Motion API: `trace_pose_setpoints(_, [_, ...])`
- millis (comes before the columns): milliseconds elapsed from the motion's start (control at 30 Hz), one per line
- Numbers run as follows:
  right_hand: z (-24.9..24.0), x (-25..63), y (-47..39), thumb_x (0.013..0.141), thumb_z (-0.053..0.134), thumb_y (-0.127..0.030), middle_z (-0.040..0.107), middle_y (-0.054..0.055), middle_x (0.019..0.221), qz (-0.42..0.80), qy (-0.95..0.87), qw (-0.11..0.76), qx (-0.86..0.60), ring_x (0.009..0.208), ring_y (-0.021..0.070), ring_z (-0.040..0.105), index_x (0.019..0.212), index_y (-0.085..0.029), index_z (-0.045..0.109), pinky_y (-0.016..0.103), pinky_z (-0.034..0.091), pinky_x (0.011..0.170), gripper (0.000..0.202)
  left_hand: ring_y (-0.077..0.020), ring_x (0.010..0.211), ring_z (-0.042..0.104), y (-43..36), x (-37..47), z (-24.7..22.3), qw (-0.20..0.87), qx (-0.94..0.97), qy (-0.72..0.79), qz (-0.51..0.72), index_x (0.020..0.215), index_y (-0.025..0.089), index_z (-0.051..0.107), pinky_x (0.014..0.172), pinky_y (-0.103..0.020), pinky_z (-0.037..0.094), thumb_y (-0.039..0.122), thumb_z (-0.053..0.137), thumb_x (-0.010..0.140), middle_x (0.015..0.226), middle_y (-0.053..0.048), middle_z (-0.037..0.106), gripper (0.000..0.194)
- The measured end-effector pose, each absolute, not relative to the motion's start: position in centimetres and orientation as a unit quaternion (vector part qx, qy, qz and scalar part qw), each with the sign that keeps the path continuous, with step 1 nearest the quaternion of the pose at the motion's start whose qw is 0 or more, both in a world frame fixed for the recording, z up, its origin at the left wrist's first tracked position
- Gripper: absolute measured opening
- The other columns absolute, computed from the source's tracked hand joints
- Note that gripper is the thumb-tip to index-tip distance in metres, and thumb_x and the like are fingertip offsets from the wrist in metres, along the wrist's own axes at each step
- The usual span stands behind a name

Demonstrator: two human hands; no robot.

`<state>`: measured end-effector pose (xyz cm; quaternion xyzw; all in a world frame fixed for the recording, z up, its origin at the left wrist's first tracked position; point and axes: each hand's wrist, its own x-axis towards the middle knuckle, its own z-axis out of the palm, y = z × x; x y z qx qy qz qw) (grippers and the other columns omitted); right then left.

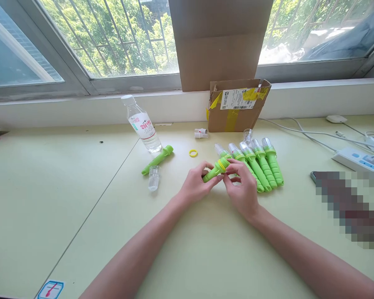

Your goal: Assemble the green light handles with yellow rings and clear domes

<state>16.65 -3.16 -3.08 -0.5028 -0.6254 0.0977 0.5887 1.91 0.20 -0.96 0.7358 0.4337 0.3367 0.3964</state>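
Your bare forearms (149, 245) lie nearest; over the pale-green bench (202, 257), your left grip (197, 182) clasps a green threaded plastic tube (209, 175), right grip (243, 187) at its yellow ring (221, 164), pinch unclear. Likely step: seating that ring; next calls for even pressure.

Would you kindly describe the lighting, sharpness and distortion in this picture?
Head view: bright daylight through the window, partly overexposed; head view: the held green tube fairly sharp, the label's fine print unreadable; head view: the bottle leans outward, suggesting wide-angle distortion.

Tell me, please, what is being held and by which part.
The left hand holds a green threaded handle by its shaft; the right hand is at the threaded end.
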Motion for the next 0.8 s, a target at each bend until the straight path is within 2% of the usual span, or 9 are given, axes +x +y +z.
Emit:
trace_pose_setpoints(167, [-3.18, 16.59, -3.07, 0.083, 0.057, -0.014, 0.062, 0.007, 0.104, 0.098, -0.621, 0.587, -0.509, 0.083, 0.018, 0.066, 0.087, -0.022, 0.053, 0.026, 0.056, 0.053, 0.01, -0.0061, 0.043, 0.044, 0.03, 1.9, -0.82, 0.468, 0.686, 0.437, 0.345, 0.08, 0.019, 0.045, 0.043, -0.019, 0.033, 0.048, 0.063, 0.079, 0.064, 0.002, 0.062, 0.034])
trace_pose_setpoints(267, [-3.23, 16.6, -2.94, 0.083, 0.057, -0.014, 0.06, 0.006, 0.103, 0.101, -0.619, 0.585, -0.515, 0.08, 0.0167, 0.065, 0.086, -0.022, 0.053, 0.025, 0.055, 0.052, 0.009, -0.0076, 0.042, 0.05, 0.15, 1.82, -0.78, 0.494, 0.67, 0.432, 0.347, 0.078, 0.017, 0.049, 0.044, -0.02, 0.038, 0.048, 0.063, 0.078, 0.067, -0.001, 0.064, 0.034])
trace_pose_setpoints(433, [-3.25, 16.66, -2.91, 0.082, 0.058, -0.014, 0.058, 0.004, 0.099, 0.105, -0.618, 0.576, -0.524, 0.074, 0.0144, 0.063, 0.086, -0.022, 0.053, 0.023, 0.052, 0.049, 0.009, -0.0118, 0.056, 0.061, 0.62, 1.6, -0.69, 0.493, 0.685, 0.41, 0.346, 0.077, 0.014, 0.058, 0.054, -0.023, 0.046, 0.045, 0.064, 0.079, 0.074, -0.004, 0.065, 0.032])
trace_pose_setpoints(633, [-3.31, 16.81, -2.98, 0.081, 0.058, -0.013, 0.057, 0.004, 0.101, 0.127, -0.619, 0.564, -0.531, 0.069, 0.0123, 0.061, 0.088, -0.022, 0.054, 0.023, 0.053, 0.05, 0.012, -0.0121, 0.06, 0.062, 0.97, 1.27, -0.58, 0.483, 0.713, 0.401, 0.313, 0.083, 0.014, 0.061, 0.058, -0.023, 0.047, 0.046, 0.057, 0.084, 0.077, -0.004, 0.065, 0.032])
trace_pose_setpoints(800, [-3.31, 16.82, -2.92, 0.081, 0.056, -0.011, 0.056, 0.005, 0.104, 0.144, -0.624, 0.559, -0.527, 0.073, 0.0133, 0.062, 0.092, -0.022, 0.053, 0.023, 0.053, 0.05, 0.017, -0.0084, 0.051, 0.055, 0.69, 1.42, -0.39, 0.509, 0.698, 0.398, 0.31, 0.079, 0.014, 0.058, 0.046, -0.02, 0.039, 0.048, 0.05, 0.087, 0.075, -0.003, 0.064, 0.036])
